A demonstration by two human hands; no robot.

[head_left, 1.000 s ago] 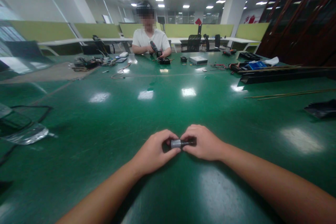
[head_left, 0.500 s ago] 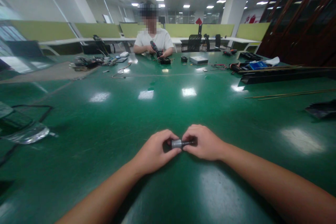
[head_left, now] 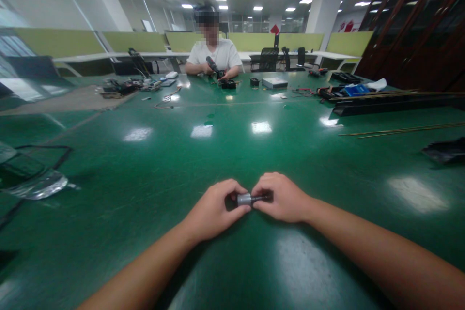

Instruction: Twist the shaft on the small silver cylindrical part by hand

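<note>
Both my hands meet low in the middle of the view, just above the green table [head_left: 152, 169]. Between them is a small grey and black cylindrical part [head_left: 250, 199], lying sideways. My left hand [head_left: 214, 210] is curled round its silver end, fingers pinched on it. My right hand [head_left: 281, 197] is closed on its dark end. Most of the part is hidden by my fingers.
A clear plastic bag with a black cable [head_left: 32, 177] lies at the left. Long black rails and thin rods [head_left: 395, 101] run along the right, with a dark object [head_left: 445, 151] near the edge. A person [head_left: 214, 55] sits at the far end holding a tool amid scattered parts.
My hands and the part have stayed almost still. The person at the far end has shifted slightly to the right.
</note>
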